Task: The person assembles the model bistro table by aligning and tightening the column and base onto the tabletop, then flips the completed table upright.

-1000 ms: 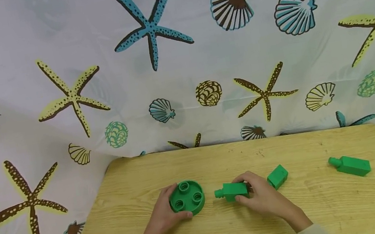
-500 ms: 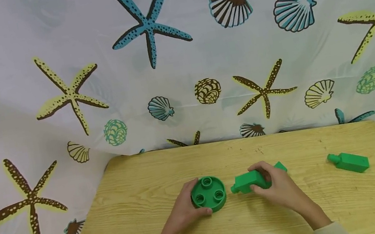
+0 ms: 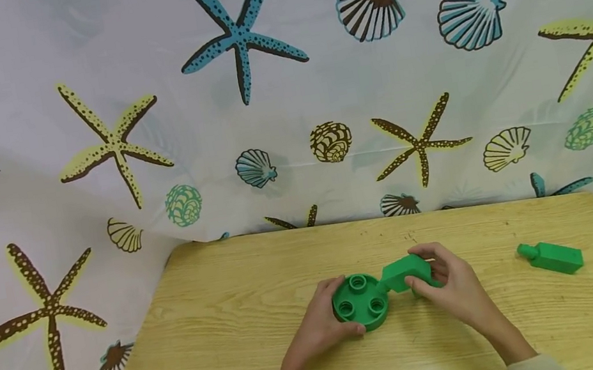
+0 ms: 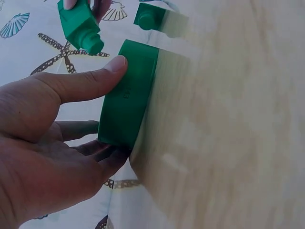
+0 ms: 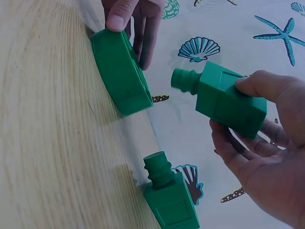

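Observation:
My left hand (image 3: pixel 321 323) grips the rim of a round green base (image 3: pixel 361 305) with three threaded sockets facing up. From the left wrist view, the thumb presses one side of the base (image 4: pixel 127 95) and fingers curl at the other. My right hand (image 3: pixel 458 289) pinches a square green peg with a threaded neck (image 3: pixel 405 272), raised and tilted, its neck pointing down toward the base. In the right wrist view a gap shows between this peg (image 5: pixel 231 100) and the base (image 5: pixel 119 71). A second threaded peg (image 5: pixel 171 200) lies on the table, mostly hidden by my right hand in the head view.
Another green threaded peg (image 3: pixel 552 256) lies farther right on the wooden table (image 3: pixel 242 284). A white cloth printed with starfish and shells (image 3: pixel 284 109) hangs behind the table and along its sides.
My left hand has slid the base rightward across the table. My right hand has lifted its peg, moved right and tipped the neck downward. Base and peg are now closer together.

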Tool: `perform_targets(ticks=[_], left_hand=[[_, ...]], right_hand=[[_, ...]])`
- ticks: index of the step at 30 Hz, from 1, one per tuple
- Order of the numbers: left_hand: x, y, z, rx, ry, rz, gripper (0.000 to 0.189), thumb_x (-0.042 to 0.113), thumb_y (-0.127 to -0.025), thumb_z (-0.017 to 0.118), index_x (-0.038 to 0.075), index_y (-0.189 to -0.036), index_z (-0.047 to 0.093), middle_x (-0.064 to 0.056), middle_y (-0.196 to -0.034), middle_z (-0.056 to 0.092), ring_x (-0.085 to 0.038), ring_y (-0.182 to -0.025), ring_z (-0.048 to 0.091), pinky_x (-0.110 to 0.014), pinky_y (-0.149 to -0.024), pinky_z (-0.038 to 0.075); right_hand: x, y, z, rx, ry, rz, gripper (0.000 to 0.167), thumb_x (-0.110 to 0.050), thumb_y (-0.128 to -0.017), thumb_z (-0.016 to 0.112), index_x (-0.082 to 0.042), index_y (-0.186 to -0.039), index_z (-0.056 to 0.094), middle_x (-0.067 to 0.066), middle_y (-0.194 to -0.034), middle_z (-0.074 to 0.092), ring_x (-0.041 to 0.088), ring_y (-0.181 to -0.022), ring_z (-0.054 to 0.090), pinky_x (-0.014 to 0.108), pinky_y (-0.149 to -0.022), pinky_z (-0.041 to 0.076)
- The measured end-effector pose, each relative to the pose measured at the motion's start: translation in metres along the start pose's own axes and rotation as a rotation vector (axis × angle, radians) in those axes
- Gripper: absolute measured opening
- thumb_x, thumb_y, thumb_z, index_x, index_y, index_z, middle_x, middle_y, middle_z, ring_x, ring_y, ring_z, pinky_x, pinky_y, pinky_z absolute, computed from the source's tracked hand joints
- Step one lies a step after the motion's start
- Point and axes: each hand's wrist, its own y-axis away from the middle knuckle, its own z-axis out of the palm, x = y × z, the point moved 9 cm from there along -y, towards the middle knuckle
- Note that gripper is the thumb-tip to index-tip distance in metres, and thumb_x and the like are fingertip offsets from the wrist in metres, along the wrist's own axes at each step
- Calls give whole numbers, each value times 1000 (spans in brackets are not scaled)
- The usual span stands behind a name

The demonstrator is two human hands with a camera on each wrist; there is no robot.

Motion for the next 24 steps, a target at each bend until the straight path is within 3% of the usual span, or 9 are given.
perform_targets(ticks=[7,18,24], left_hand=[[3,0,4,11,-20,-5,96,14,-75,95,-6,-152,41,-23,-148,43,-42,-137,44,-57,-112,39],[7,-2,10,-31,-37,32,96,16,-77,93,-6,-153,40,-22,-150,43,-39,-138,45,-55,-113,39],[5,0,9,-30,-53,19,97,19,-78,93,-5,-154,39,-21,-151,43,-39,-139,44,-53,-114,39]], right_hand=[[-6,0,11,-31,-98,-77,47,2,-91,77,-2,-134,58,23,-129,61,13,-103,70,29,-79,62],[-5,3,24,-28,-65,-128,44,0,-90,78,-1,-130,61,16,-124,65,15,-104,70,28,-83,60],[-8,4,32,-57,-42,-136,44,0,-89,80,-1,-129,62,14,-122,67,17,-103,70,30,-83,61]])
